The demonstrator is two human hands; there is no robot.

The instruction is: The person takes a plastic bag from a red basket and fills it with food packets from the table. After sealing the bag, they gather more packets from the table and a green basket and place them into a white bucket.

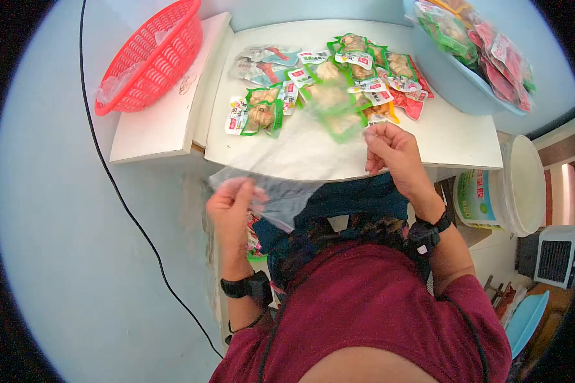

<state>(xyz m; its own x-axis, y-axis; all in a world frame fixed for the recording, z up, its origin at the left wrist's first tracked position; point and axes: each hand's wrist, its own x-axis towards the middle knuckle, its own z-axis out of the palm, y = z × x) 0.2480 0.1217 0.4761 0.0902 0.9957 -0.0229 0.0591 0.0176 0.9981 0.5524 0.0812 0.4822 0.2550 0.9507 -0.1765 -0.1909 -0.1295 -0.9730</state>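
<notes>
A clear plastic bag (287, 196) stretches across the table's front edge between my two hands, blurred in its upper part. My left hand (233, 196) is closed on the bag's lower left side. At its upper right end, my right hand (393, 153) pinches with thumb and fingers beside the edge of the bag. Just beyond lie several small green-edged food packets (262, 112), and a pile of more packets (364, 70) in green, red and yellow. Some packets show through the film.
A red plastic basket (150, 60) with clear bags inside stands on a white ledge at left. A light blue basin (457, 80) heaped with packets is at right on the white table (262, 153). A white bucket (524, 185) stands below right. A black cable (118, 188) hangs at left.
</notes>
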